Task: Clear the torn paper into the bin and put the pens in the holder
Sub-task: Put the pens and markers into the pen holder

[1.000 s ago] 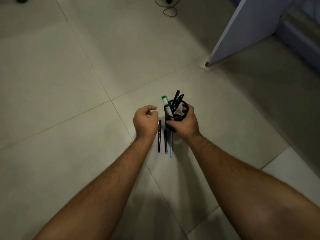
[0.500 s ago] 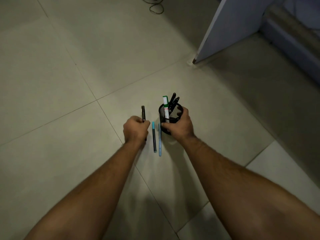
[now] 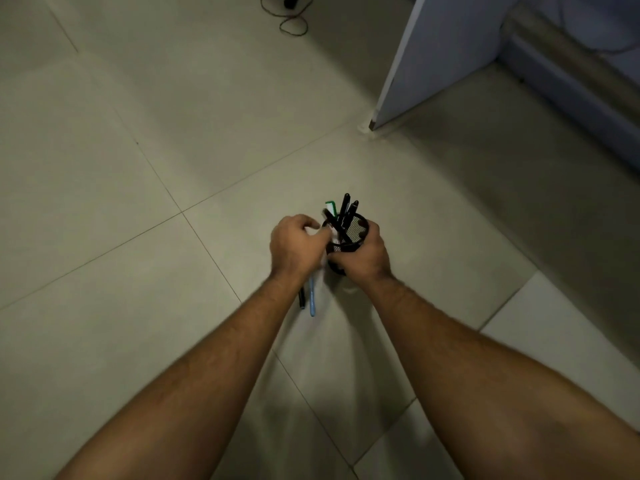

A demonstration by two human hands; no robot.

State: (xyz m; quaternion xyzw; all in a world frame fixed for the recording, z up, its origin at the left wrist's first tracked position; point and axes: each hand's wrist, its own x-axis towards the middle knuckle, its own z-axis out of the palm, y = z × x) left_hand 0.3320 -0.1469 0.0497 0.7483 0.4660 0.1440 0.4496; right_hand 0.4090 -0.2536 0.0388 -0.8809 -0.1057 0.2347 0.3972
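Observation:
A black mesh holder (image 3: 354,231) stands on the tiled floor, and my right hand (image 3: 365,256) is wrapped around its side. A green-capped marker (image 3: 330,206) and black pens (image 3: 346,206) stick up out of it. My left hand (image 3: 297,247) is closed on a black pen (image 3: 329,220) that slants over the holder's left rim, its lower end inside. Two more pens lie on the floor below my left wrist and partly hidden by it: a black one (image 3: 302,300) and a light blue one (image 3: 312,301). No torn paper or bin is in view.
A white upright furniture panel (image 3: 433,57) meets the floor at the upper right, with a low grey-blue base (image 3: 571,81) behind it. A thin looped cable (image 3: 293,24) lies on the floor at the top.
My left hand picked a black pen off the floor and carried it right to the holder's rim. My right hand kept its hold on the holder. Two pens still lie on the floor.

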